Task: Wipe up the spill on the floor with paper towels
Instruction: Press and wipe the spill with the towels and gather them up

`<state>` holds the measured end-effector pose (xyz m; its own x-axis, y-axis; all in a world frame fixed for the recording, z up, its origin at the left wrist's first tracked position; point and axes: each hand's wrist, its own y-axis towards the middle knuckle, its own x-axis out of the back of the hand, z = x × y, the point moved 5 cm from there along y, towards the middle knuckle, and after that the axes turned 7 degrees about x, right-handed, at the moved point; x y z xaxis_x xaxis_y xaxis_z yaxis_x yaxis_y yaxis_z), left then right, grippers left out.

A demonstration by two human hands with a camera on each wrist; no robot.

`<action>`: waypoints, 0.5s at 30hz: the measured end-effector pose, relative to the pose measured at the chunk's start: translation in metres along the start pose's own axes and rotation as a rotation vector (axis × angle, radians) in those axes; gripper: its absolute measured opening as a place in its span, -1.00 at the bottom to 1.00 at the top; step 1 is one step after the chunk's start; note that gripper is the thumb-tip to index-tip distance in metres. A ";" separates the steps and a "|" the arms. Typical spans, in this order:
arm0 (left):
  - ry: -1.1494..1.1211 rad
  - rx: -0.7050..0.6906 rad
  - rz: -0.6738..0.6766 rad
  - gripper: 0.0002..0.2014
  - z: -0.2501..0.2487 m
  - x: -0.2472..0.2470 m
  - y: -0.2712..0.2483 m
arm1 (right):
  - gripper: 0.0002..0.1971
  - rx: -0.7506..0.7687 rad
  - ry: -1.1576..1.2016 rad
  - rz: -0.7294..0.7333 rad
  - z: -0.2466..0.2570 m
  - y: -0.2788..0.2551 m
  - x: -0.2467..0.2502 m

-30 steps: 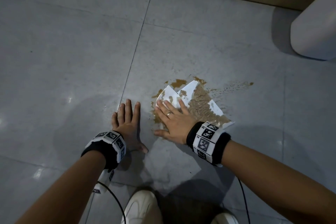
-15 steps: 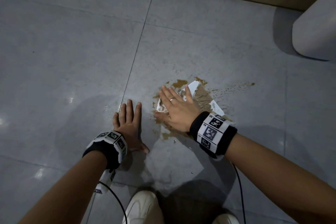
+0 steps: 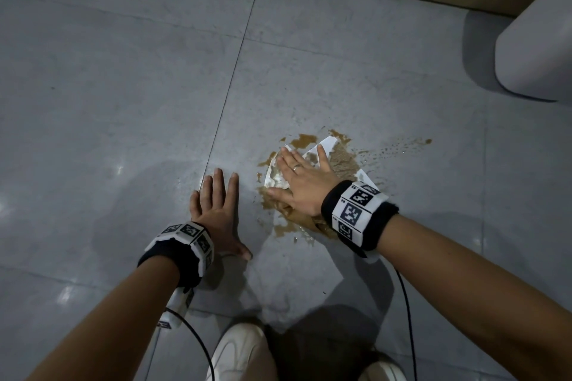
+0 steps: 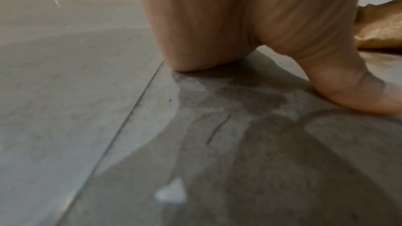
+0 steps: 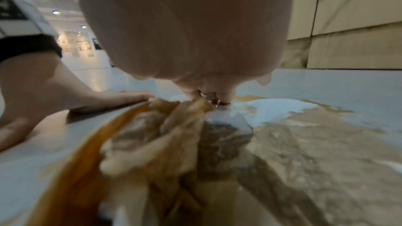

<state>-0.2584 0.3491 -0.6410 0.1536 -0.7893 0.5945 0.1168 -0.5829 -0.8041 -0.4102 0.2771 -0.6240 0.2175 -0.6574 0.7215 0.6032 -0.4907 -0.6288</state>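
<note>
Grey tiled floor [image 3: 123,86] fills the frame, one grout line slanting down through the centre-left. Left hand [image 3: 216,207], lower centre-left: flat on bare tile, fingers straight and slightly apart, thumb out to the side, holding nothing. Just right of it, right hand [image 3: 301,184] lies palm-down with fingers spread, pressing on the paper towels [image 3: 342,161], soaked brown with white corners showing. Brown spill [image 3: 305,139] rings the towels at centre, with splatter trailing right. White shoe [image 3: 238,353] at bottom centre.
</note>
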 end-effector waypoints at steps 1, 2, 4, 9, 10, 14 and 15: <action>-0.002 -0.001 0.000 0.53 0.000 0.000 0.000 | -0.19 0.010 -0.001 -0.011 0.001 0.001 0.003; -0.004 -0.002 -0.002 0.53 0.000 0.000 0.000 | -0.19 0.026 -0.016 -0.027 0.003 0.002 0.005; -0.003 -0.001 -0.004 0.54 0.000 0.000 0.000 | -0.19 0.057 -0.043 -0.047 0.009 0.003 0.001; 0.002 0.003 -0.008 0.53 0.000 0.000 0.000 | -0.19 0.059 -0.067 -0.021 0.008 0.006 -0.004; 0.002 0.002 -0.005 0.53 0.000 0.001 -0.001 | -0.19 0.063 -0.082 -0.007 0.008 0.007 -0.001; 0.002 0.004 -0.019 0.53 -0.001 0.002 -0.002 | -0.18 0.062 -0.073 -0.001 0.012 0.006 0.001; -0.003 0.006 -0.018 0.53 -0.001 0.002 -0.002 | -0.18 0.064 -0.077 -0.007 0.013 0.005 0.000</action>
<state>-0.2593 0.3485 -0.6382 0.1540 -0.7781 0.6090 0.1251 -0.5961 -0.7931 -0.3968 0.2820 -0.6232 0.2700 -0.6073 0.7472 0.6524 -0.4553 -0.6059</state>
